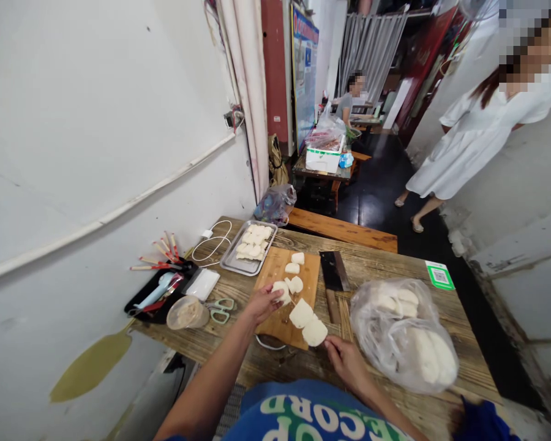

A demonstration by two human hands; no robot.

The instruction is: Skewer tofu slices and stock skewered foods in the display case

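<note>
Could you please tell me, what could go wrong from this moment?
1. The white slice in the left hand could tear or slip from its grip.
2. The left forearm might knock the plastic tub, which stands near the table edge.
3. The cleaver lies bare beside the cutting board; a careless reach could touch its blade.

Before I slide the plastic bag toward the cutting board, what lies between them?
Head view: a cleaver and what look like thin sticks lie between board and bag.
</note>
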